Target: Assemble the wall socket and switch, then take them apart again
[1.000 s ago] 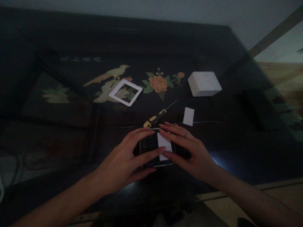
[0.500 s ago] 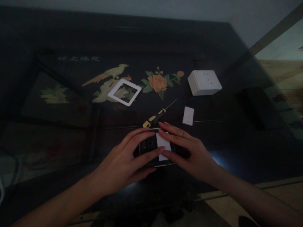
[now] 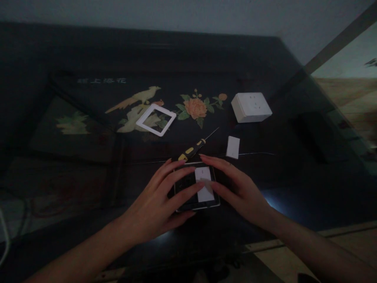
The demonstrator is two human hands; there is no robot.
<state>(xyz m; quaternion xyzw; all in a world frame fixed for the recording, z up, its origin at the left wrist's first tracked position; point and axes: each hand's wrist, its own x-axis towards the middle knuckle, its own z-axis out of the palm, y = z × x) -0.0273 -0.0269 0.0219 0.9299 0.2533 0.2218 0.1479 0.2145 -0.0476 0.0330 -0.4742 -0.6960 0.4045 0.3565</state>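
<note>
Left hand [image 3: 159,201] arches across the black panel [image 3: 187,181].

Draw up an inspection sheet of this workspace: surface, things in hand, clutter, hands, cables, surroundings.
Surface: dark glossy tabletop with a bird-and-flower design.
Things in hand: dark square panel, possibly a wall-switch body, with a white rectangular plate on its right half.
Clutter: white square frame, black-and-yellow screwdriver, small white plate, white box with a socket face.
Hands: left hand grips the panel; right hand is at its right side, grip unclear.
Cables: pale curved line at left edge; cable or reflection, cannot tell.
Surroundings: grey wall behind.
</note>
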